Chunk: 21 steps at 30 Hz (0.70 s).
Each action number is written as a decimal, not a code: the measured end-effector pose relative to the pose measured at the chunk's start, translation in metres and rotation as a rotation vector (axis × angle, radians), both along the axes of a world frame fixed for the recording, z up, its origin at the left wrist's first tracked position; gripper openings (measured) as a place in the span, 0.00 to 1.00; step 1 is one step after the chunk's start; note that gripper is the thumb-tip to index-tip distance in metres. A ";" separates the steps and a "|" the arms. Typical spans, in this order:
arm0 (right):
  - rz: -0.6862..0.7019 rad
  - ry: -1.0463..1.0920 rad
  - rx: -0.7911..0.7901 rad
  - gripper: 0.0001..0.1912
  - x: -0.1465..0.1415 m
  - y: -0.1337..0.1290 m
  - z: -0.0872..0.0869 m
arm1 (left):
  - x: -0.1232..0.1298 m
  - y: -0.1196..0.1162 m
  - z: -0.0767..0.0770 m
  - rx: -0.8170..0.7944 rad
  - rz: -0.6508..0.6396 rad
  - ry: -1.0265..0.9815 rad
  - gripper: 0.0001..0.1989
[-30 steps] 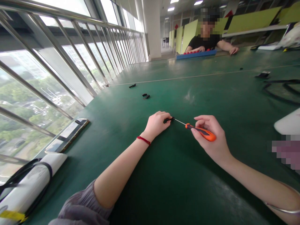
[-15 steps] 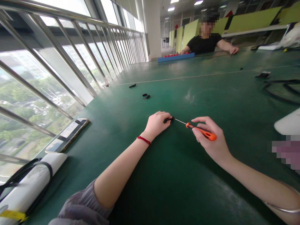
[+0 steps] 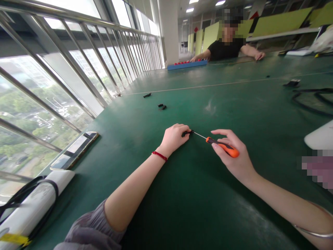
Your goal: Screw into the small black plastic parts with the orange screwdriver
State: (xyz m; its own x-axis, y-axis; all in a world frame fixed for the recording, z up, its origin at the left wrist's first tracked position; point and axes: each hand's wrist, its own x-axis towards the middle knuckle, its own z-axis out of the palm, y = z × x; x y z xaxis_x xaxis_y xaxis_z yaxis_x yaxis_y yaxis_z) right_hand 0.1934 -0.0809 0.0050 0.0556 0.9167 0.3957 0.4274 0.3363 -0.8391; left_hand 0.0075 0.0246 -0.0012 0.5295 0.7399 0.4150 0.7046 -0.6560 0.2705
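My left hand (image 3: 177,134) is closed on a small black part (image 3: 187,133), pinched between thumb and fingers just above or on the green table (image 3: 140,208). Fingers hide much of the part, so its kind is unclear. In my right hand (image 3: 235,152) lies a screwdriver (image 3: 229,149) with an orange and black handle, held between the thumb and the curled fingers while the index finger extends over it. The thin metal shaft points left, and its tip meets the right end of the black part.
Beyond my hands lie small black pieces (image 3: 161,107) and another black piece (image 3: 147,95). A flat framed panel (image 3: 75,150) and a white bar with black cable (image 3: 39,198) line the left edge by the railing. Across the table, a person (image 3: 225,48) touches a blue tray (image 3: 187,65).
The screwdriver handle has turned a little in my right hand, which has shifted slightly left. My left hand stays put. The person opposite has slid the blue tray to the left.
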 end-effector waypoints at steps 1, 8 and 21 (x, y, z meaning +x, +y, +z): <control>-0.001 0.006 0.011 0.13 0.000 0.000 0.000 | 0.000 0.000 0.000 0.000 0.001 0.001 0.08; -0.035 0.031 0.152 0.17 0.001 0.003 -0.003 | 0.000 0.000 0.001 -0.001 0.002 0.006 0.08; -0.025 0.023 0.141 0.16 0.000 0.002 -0.002 | 0.000 -0.001 0.001 0.001 0.005 0.006 0.08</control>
State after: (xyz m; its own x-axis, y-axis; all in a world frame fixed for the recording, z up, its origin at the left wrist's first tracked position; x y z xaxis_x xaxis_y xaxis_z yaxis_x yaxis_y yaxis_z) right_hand 0.1935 -0.0792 0.0030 0.0886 0.8505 0.5185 0.4182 0.4407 -0.7943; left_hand 0.0080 0.0240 0.0000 0.5284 0.7421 0.4125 0.7092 -0.6529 0.2661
